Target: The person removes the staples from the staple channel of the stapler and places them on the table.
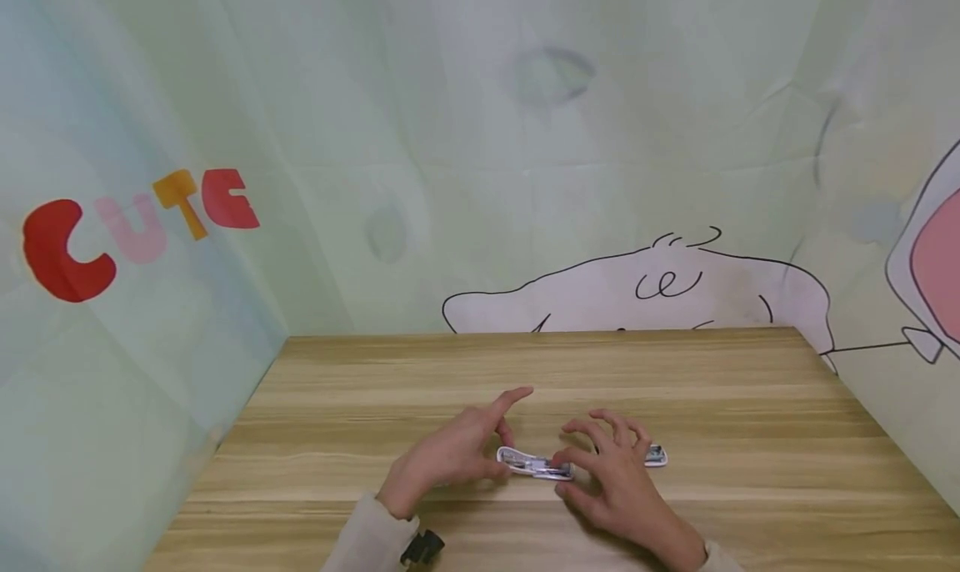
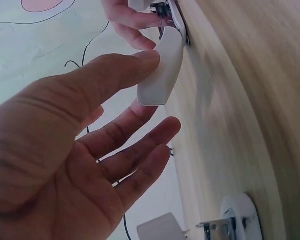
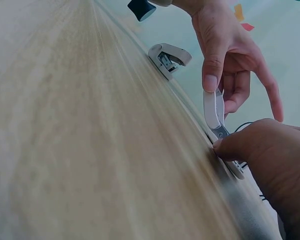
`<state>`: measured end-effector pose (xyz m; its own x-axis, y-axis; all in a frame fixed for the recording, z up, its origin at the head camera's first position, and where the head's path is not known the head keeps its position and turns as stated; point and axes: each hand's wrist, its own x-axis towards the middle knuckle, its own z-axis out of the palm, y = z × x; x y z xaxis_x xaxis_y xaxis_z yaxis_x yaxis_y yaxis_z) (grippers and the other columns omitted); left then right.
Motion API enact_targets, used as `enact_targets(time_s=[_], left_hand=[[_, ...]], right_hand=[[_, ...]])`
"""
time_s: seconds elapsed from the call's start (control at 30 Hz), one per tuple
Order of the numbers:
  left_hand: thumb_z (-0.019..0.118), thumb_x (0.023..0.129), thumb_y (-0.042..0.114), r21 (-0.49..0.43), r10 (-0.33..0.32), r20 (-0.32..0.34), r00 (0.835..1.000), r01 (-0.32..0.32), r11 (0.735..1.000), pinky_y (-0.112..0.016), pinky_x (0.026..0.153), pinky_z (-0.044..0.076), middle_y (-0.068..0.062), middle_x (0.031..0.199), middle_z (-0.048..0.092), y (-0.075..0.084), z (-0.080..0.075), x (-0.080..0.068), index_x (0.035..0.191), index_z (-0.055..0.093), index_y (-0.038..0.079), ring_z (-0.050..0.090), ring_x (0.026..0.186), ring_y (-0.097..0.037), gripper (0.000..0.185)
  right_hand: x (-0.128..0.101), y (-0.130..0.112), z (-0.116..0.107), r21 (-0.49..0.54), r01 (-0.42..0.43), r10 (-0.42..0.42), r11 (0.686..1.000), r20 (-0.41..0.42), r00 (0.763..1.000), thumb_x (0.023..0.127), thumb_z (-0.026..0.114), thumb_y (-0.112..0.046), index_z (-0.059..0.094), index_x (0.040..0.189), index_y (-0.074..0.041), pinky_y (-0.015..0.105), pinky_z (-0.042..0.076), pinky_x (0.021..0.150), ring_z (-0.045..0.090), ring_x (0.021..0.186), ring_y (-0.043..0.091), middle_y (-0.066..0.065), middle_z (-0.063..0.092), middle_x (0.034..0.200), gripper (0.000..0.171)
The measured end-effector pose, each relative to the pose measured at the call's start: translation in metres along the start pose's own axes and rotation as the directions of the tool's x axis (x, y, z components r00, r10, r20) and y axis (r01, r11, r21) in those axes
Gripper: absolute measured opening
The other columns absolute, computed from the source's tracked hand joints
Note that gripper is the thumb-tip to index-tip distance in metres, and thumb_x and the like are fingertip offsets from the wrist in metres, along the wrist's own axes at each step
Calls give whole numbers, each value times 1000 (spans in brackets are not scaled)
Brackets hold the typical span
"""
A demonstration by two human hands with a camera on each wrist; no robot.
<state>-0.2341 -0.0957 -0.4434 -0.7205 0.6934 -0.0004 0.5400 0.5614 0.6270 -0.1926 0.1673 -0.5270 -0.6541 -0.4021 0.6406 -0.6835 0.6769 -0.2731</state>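
Note:
A white stapler [image 1: 536, 465], spread wide with its metal magazine showing, lies between my two hands. Its white cover [image 2: 162, 70] reaches toward my left hand [image 1: 457, 447], which pinches that end between thumb and fingers; the left index finger sticks out. At the other end, the thumb and index finger of my right hand [image 1: 615, 476] grip the base, close to the tabletop. Partly behind the right hand lies another white stapler [image 1: 657, 455]. A further white stapler [image 3: 170, 57] stands open on the table beyond the left hand, hidden by that hand in the head view.
The wood-grain table [image 1: 360, 388] stretches out around both hands. Behind and beside it hangs a printed cloth [image 1: 420, 180] with cartoon drawings and coloured letters. A dark strap piece [image 1: 423, 547] sits at the left sleeve.

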Motion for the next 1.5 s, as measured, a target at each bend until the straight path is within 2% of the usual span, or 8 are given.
enact_targets(time_s=[0.17, 0.33, 0.53, 0.73, 0.93, 1.07, 1.2, 1.5], left_hand=[[84, 78, 6, 10, 1, 5, 1000, -1, 1000, -25, 83, 45, 10, 96, 68, 1, 1, -1, 158, 18, 38, 61, 84, -16, 108], [84, 77, 5, -1, -23, -1, 1000, 23, 1000, -23, 73, 47, 8, 98, 68, 1, 0, -2, 157, 18, 40, 57, 74, -14, 109], [83, 79, 5, 9, -11, 1, 1000, 11, 1000, -23, 75, 47, 8, 97, 68, 1, 1, -1, 157, 18, 41, 56, 72, -13, 108], [83, 78, 4, 4, 13, 1, 1000, -13, 1000, -22, 71, 47, 7, 97, 68, 2, 1, -1, 158, 17, 39, 48, 63, -4, 110], [83, 78, 5, 23, 3, -2, 1000, -3, 1000, -22, 71, 46, 8, 97, 68, 4, 1, -1, 158, 17, 40, 48, 64, -4, 110], [84, 78, 4, 24, -7, 1, 1000, 7, 1000, -22, 68, 46, 8, 97, 68, 5, 1, 0, 158, 17, 40, 47, 64, -4, 110], [83, 78, 3, 23, -3, 0, 1000, 3, 1000, -22, 68, 45, 8, 97, 68, 5, 1, 0, 158, 17, 40, 47, 63, -4, 110], [83, 79, 4, 23, -9, -1, 1000, 9, 1000, -22, 68, 46, 8, 98, 68, 4, 1, 0, 158, 15, 41, 50, 64, -8, 110]], right_hand=[[0, 0, 2, 10, 4, -4, 1000, -17, 1000, 71, 84, -39, 68, 93, -37, 63, 13, 96, 42, 125, 43, -1, 63, 126, 28], [1, 1, 2, 49, 14, -12, 999, -54, 998, 72, 83, -34, 68, 92, -34, 63, 14, 96, 45, 124, 41, -5, 66, 120, 25], [1, 4, 2, 103, 64, -52, 993, -117, 992, 75, 82, -23, 73, 92, -31, 60, 15, 94, 50, 118, 36, -12, 70, 106, 21], [2, 2, 0, 133, 78, -57, 988, -153, 987, 74, 83, -15, 72, 96, -26, 55, 15, 93, 54, 114, 30, -19, 70, 99, 27], [3, -2, -6, 206, 7, 18, 979, -117, 993, 71, 85, -9, 65, 104, -21, 45, 17, 99, 61, 108, 16, -13, 70, 103, 40], [3, -5, -9, 223, 2, 24, 975, -113, 993, 68, 85, -4, 63, 106, -16, 34, 24, 99, 67, 95, 9, -10, 71, 102, 46], [3, -5, -10, 244, -4, 31, 970, -105, 994, 67, 84, -4, 61, 107, -15, 28, 25, 96, 68, 90, 7, -11, 70, 99, 47], [2, -5, -8, 245, 51, -43, 968, -39, 998, 67, 87, -9, 59, 123, -8, 28, 21, 91, 64, 93, 3, -17, 73, 96, 63]])
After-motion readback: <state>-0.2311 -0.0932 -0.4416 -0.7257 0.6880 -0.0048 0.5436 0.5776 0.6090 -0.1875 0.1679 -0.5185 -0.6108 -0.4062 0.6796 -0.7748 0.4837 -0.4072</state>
